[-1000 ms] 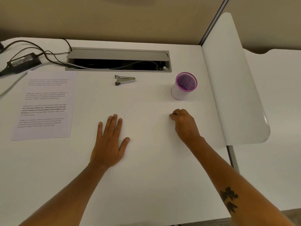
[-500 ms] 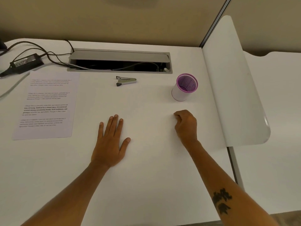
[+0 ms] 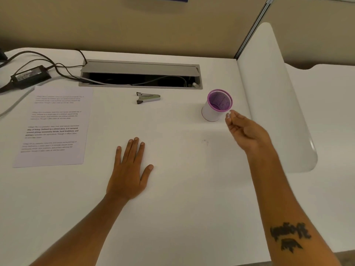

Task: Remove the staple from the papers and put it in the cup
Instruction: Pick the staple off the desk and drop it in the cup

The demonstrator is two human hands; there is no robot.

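The printed papers (image 3: 55, 127) lie flat at the left of the white desk (image 3: 172, 208). A white cup (image 3: 210, 113) with a purple mesh lining stands at the back right. My right hand (image 3: 246, 131) is lifted just right of the cup's rim, thumb and forefinger pinched on a tiny pale thing that looks like the staple (image 3: 228, 114); it is too small to make out clearly. Resting flat on the desk in the middle is my left hand (image 3: 128, 173), fingers spread, holding nothing. A metal staple remover (image 3: 148, 97) lies behind it.
An open grey cable tray (image 3: 140, 73) runs along the back of the desk. A black power adapter (image 3: 30, 75) with cables sits at the back left. A white divider panel (image 3: 269, 93) rises along the desk's right edge, close to the cup.
My right hand has lifted off the desk and moved back and to the right, up beside the cup's rim, fingers still pinched. My left hand has stayed flat.
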